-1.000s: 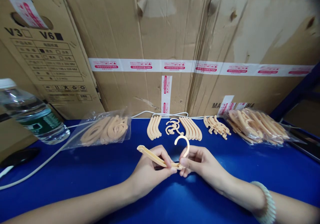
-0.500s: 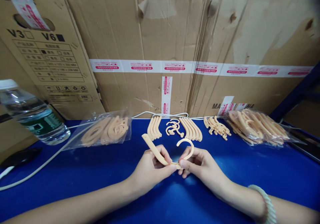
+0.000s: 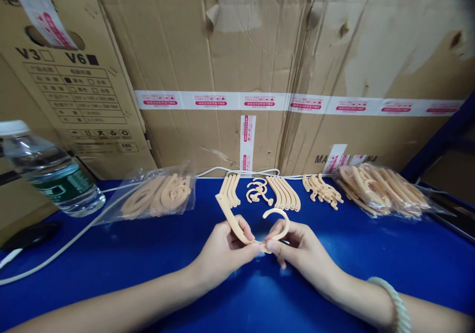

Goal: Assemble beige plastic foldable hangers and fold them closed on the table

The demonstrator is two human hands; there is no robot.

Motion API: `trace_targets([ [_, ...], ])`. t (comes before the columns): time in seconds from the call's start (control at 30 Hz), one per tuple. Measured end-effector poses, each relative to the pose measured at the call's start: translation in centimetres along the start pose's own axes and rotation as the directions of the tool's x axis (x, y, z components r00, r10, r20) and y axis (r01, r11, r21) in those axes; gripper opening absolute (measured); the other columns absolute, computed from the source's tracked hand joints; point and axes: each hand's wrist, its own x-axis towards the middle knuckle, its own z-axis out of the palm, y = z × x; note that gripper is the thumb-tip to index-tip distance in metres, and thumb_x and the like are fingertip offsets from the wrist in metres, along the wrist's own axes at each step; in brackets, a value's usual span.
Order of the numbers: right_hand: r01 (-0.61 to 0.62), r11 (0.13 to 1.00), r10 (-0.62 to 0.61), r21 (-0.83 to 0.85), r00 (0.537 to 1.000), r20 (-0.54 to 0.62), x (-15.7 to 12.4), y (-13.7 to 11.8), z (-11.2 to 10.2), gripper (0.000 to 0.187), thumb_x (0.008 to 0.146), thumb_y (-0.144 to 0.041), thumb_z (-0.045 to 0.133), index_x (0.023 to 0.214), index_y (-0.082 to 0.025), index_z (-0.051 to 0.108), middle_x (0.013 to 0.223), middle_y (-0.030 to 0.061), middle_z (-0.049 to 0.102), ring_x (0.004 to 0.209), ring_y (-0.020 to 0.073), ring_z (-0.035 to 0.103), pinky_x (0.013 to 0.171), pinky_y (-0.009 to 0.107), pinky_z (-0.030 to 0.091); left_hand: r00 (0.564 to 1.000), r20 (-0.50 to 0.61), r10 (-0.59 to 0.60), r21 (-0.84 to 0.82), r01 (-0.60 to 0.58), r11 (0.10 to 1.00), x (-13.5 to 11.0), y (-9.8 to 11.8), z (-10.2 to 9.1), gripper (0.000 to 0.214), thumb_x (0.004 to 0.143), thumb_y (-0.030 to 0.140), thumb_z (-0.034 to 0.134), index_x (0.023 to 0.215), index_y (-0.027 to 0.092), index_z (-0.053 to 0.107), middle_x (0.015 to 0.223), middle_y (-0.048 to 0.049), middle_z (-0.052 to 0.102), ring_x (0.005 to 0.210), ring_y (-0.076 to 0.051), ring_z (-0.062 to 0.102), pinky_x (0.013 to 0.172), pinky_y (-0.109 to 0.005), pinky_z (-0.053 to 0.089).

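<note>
My left hand (image 3: 226, 251) pinches a beige curved hanger arm (image 3: 230, 217), its free end pointing up and to the left. Between finger and thumb, my right hand (image 3: 293, 246) grips a beige hanger hook (image 3: 285, 222) whose curl opens to the left. The two pieces meet between my fingertips above the blue table (image 3: 256, 298); the fingers partly hide the joint, so I cannot tell whether they are locked together. Just beyond lie two rows of curved hanger arms (image 3: 284, 193) with loose hooks (image 3: 259, 190) between them, and small hooked parts (image 3: 322, 189) to the right.
Clear plastic bags of beige parts lie at left (image 3: 159, 194) and right (image 3: 382, 187). A water bottle (image 3: 55, 169) stands at far left, near a black device (image 3: 31, 235) with a white cable (image 3: 67, 244). Cardboard boxes (image 3: 222, 51) wall off the back.
The hanger arm's free end has swung slightly up and to the right. My right hand's lower fingers have shifted, while both hands keep their hold in nearly the same place.
</note>
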Motion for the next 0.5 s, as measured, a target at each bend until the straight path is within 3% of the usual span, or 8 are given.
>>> trace_targets([
  [0.5, -0.010, 1.000, 0.010, 0.001, 1.000, -0.006, -0.03, -0.47, 0.26, 0.040, 0.067, -0.050, 0.084, 0.069, -0.015, 0.063, 0.063, -0.0013, 0.061, 0.044, 0.0064, 0.050, 0.042, 0.019, 0.044, 1.000, -0.018, 0.009, 0.020, -0.008, 1.000, -0.05, 0.01, 0.02, 0.031, 0.064, 0.021, 0.077, 0.071, 0.018, 0.047, 0.066, 0.0044, 0.057, 0.060, -0.009, 0.053, 0.057, -0.021, 0.040],
])
